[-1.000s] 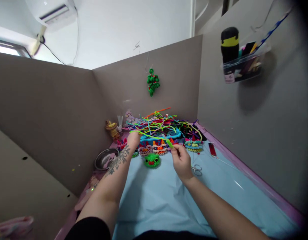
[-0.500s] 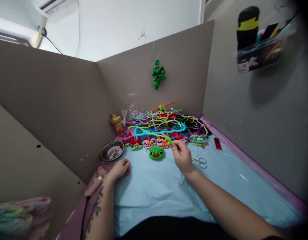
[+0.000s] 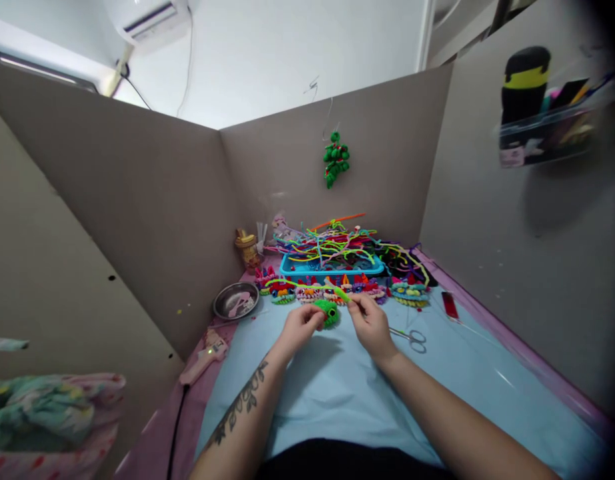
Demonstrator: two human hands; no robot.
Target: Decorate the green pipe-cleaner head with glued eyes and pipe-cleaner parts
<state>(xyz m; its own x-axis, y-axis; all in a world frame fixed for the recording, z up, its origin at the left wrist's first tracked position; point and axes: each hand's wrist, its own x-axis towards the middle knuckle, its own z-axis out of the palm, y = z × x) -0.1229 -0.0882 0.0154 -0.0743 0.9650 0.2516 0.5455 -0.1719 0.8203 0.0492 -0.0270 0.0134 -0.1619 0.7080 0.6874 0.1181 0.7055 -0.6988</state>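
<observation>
The right hand (image 3: 373, 328) pinches a lime-green strip (image 3: 342, 293) in its fingers; the left hand (image 3: 299, 327) curls its fingers at a green toy (image 3: 332, 312); whether gripping, I cannot tell.

Left hand (image 3: 301, 327) and right hand (image 3: 371, 327), two in total, are counted | one green head (image 3: 329, 309) | at least one lime strip (image 3: 342, 294) is noted | six coloured heads (image 3: 308, 294), partly covered, are counted | one blue tray (image 3: 307, 272) | one metal bowl (image 3: 223, 301) | one glue gun (image 3: 204, 360) | one pair of scissors (image 3: 403, 334) | piled stems (image 3: 332, 247) cannot be counted
</observation>
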